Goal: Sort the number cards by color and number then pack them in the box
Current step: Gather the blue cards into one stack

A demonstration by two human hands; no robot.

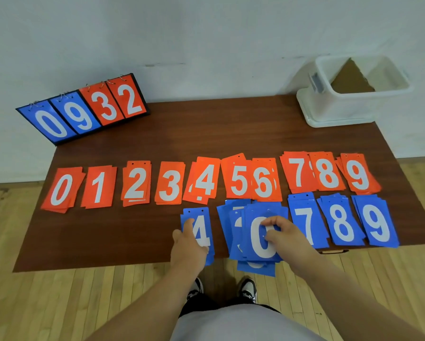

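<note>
My right hand [279, 232] pinches the top blue 0 card [260, 242] of the unsorted blue pile [255, 265] overhanging the table [137, 232] edge; my left hand [187, 244] lies flat, fingers loose, on the blue 4 stack [201, 215]. These thin, glossy rectangles could slide off. The white plastic box [349, 104] sits far right.

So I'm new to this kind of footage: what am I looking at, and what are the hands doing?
No robot here: a person wears a head camera that looks down at their own hands. On the brown table lie orange number piles, 0 to 9, and blue piles below them. The left hand rests on the blue 4 card. The right hand's fingers pinch the blue 0 card atop an unsorted blue pile. A white box and a flip scoreboard stand behind.
</note>
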